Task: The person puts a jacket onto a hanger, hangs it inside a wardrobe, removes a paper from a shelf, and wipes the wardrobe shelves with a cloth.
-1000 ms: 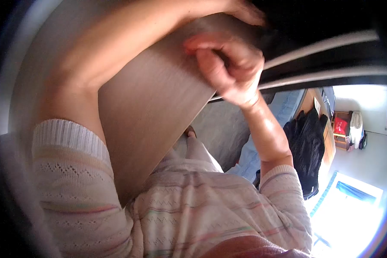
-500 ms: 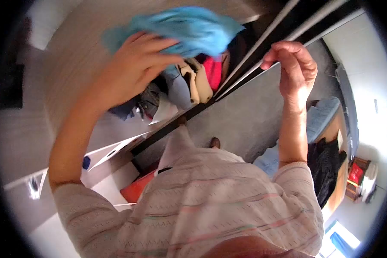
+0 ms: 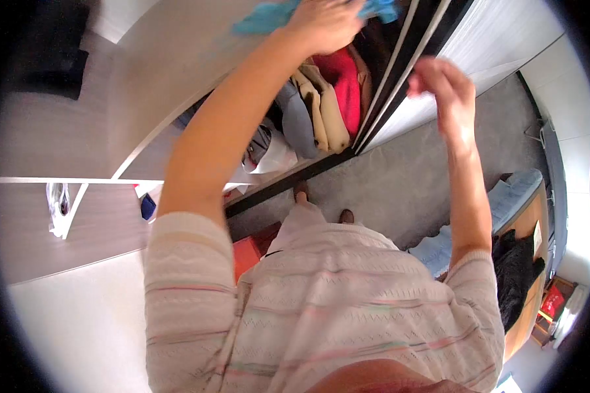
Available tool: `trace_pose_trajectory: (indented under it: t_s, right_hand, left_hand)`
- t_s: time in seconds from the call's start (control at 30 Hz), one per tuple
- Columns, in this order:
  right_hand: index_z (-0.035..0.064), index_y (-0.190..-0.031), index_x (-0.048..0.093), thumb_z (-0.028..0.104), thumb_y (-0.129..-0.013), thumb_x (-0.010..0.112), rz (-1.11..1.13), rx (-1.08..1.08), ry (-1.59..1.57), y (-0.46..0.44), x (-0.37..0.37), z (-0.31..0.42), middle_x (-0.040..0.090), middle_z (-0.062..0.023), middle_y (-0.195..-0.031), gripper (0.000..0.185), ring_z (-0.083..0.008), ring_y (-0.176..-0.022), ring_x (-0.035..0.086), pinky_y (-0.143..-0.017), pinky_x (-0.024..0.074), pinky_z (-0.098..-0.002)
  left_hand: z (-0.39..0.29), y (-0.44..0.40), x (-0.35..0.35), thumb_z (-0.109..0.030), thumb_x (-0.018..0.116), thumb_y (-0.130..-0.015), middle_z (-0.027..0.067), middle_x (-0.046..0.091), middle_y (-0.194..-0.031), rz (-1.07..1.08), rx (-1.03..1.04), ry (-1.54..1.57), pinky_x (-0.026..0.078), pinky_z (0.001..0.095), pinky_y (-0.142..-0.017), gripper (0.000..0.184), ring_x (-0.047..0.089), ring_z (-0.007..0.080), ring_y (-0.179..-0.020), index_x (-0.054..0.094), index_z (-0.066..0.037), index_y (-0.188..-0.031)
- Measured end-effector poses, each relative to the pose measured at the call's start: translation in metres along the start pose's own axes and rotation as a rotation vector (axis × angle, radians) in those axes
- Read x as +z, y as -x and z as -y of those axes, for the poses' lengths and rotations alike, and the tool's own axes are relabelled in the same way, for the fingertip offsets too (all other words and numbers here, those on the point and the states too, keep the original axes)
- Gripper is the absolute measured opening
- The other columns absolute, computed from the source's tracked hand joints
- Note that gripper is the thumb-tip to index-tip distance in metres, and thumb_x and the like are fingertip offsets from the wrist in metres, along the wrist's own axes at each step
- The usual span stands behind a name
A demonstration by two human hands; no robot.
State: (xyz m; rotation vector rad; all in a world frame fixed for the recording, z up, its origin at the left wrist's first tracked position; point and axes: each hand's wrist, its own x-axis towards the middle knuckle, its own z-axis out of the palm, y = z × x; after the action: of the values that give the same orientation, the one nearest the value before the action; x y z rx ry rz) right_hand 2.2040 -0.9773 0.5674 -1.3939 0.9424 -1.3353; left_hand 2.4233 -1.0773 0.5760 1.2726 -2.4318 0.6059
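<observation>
At the top edge of the head view, my left hand [image 3: 328,26] is on a light blue cloth [image 3: 262,18], its fingers seemingly closed on it. The cloth shows on both sides of the hand and is partly cut off by the frame. Below it, folded clothes stand in the wardrobe: a red garment [image 3: 342,82], beige ones [image 3: 331,118] and a grey-blue one [image 3: 297,121]. My right hand [image 3: 447,88], blurred, is raised with curled fingers beside the sliding door edge [image 3: 400,78]. Nothing shows in it.
Wooden wardrobe panels [image 3: 59,141] fill the left side. A red box [image 3: 246,257] stands low by my legs. Grey floor [image 3: 400,170] runs to the right, where jeans [image 3: 514,196] and a black garment [image 3: 514,275] lie over a wooden board [image 3: 536,252].
My left hand has moved up and right across the wardrobe with the blue cloth, uncovering more of the folded clothes. The view has shifted; my right hand stays raised by the door edge.
</observation>
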Motion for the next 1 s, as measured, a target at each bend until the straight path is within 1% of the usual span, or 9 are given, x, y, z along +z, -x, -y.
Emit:
trace_pose_trajectory:
  t_s: [0.13, 0.23, 0.3, 0.37, 0.43, 0.47, 0.5, 0.67, 1.0]
  right_hand:
    - [-0.0023, -0.102, 0.057, 0.015, -0.088, 0.050, 0.106, -0.168, 0.156, -0.072, 0.050, 0.032, 0.063, -0.0133, -0.091, 0.024, -0.0224, -0.084, 0.059, -0.076, 0.0475, -0.0311]
    - [0.0010, -0.090, 0.063, 0.020, -0.086, 0.055, 0.011, -0.444, 0.264, -0.120, 0.085, 0.031, 0.063, -0.0055, -0.075, 0.020, -0.0131, -0.066, 0.057, -0.061, 0.0459, -0.0247]
    - [-0.0005, -0.101, 0.061, 0.021, -0.085, 0.054, 0.013, -0.273, 0.525, -0.131, 0.098, 0.031, 0.065, -0.0120, -0.090, 0.028, -0.0183, -0.079, 0.061, -0.070, 0.0474, -0.0302]
    - [-0.0003, -0.097, 0.062, 0.025, -0.084, 0.053, -0.006, -0.540, 0.795, -0.159, 0.088, -0.005, 0.063, -0.0223, -0.092, 0.029, -0.0313, -0.085, 0.061, -0.076, 0.0468, -0.0399]
    - [0.0126, -0.122, 0.052, 0.044, -0.087, 0.048, 0.151, -0.454, 1.086, -0.224, 0.055, -0.068, 0.056, -0.0149, -0.117, 0.047, -0.0287, -0.111, 0.052, -0.092, 0.0390, -0.0330]
    - [0.0071, -0.112, 0.058, 0.036, -0.089, 0.049, 0.111, -0.667, 0.994, -0.205, 0.068, -0.057, 0.063, -0.0157, -0.101, 0.038, -0.0296, -0.092, 0.061, -0.083, 0.0456, -0.0360]
    - [0.0099, -0.116, 0.056, 0.041, -0.089, 0.047, 0.168, -0.601, 1.088, -0.200, 0.070, -0.053, 0.060, -0.0156, -0.107, 0.042, -0.0318, -0.100, 0.056, -0.088, 0.0424, -0.0372]
    - [0.0097, -0.118, 0.054, 0.041, -0.088, 0.048, 0.175, -0.513, 1.229, -0.181, 0.075, -0.044, 0.055, -0.0139, -0.117, 0.044, -0.0317, -0.111, 0.050, -0.094, 0.0383, -0.0373]
    - [0.0050, -0.116, 0.055, 0.019, -0.086, 0.055, 0.210, -0.586, 1.269, -0.177, 0.080, -0.036, 0.051, -0.0130, -0.124, 0.034, -0.0312, -0.118, 0.044, -0.099, 0.0336, -0.0381]
  left_hand:
    - [-0.001, -0.019, -0.018, -0.023, 0.039, -0.085, 0.0189, 0.048, -0.124, 0.327, 0.027, 0.176, 0.033, 0.0471, -0.096, 0.040, 0.047, 0.0353, -0.110, 0.051, -0.002, -0.117]
    - [0.037, 0.055, -0.020, -0.027, 0.041, -0.085, 0.0207, 0.046, -0.126, -0.002, 0.128, -0.081, 0.032, 0.0462, -0.098, 0.041, 0.046, 0.0350, -0.113, 0.053, -0.002, -0.114]
    - [0.095, 0.117, -0.036, -0.034, 0.038, -0.089, 0.0195, 0.040, -0.133, 0.396, -0.025, -0.151, 0.027, 0.0445, -0.103, 0.047, 0.039, 0.0337, -0.121, 0.048, -0.003, -0.122]
    - [0.143, 0.210, -0.074, -0.033, 0.044, -0.089, 0.0219, 0.046, -0.125, 0.211, -0.043, -0.473, 0.034, 0.0444, -0.096, 0.048, 0.044, 0.0345, -0.116, 0.038, -0.011, -0.131]
    - [0.161, 0.276, -0.119, -0.051, 0.029, -0.089, 0.0164, 0.035, -0.138, 0.344, -0.798, -0.032, 0.018, 0.0527, -0.103, 0.060, 0.031, 0.0342, -0.127, 0.033, -0.014, -0.136]
    - [0.168, 0.305, -0.137, -0.054, 0.025, -0.089, 0.0167, 0.032, -0.139, 0.386, -0.900, -0.008, 0.016, 0.0520, -0.104, 0.063, 0.028, 0.0347, -0.129, 0.031, -0.014, -0.138]
    - [0.172, 0.324, -0.150, -0.057, 0.022, -0.088, 0.0169, 0.030, -0.140, 0.424, -1.000, 0.017, 0.014, 0.0514, -0.105, 0.067, 0.025, 0.0352, -0.130, 0.028, -0.014, -0.139]
    - [0.194, 0.294, -0.146, -0.055, 0.024, -0.088, 0.0204, 0.036, -0.136, 0.466, -1.105, 0.032, 0.019, 0.0457, -0.105, 0.068, 0.032, 0.0365, -0.126, 0.029, -0.010, -0.138]
    - [0.417, 0.225, -0.048, -0.049, 0.030, -0.087, 0.0220, 0.042, -0.131, 0.403, -1.181, 0.071, 0.028, 0.0412, -0.101, 0.065, 0.038, 0.0366, -0.122, 0.042, 0.000, -0.127]
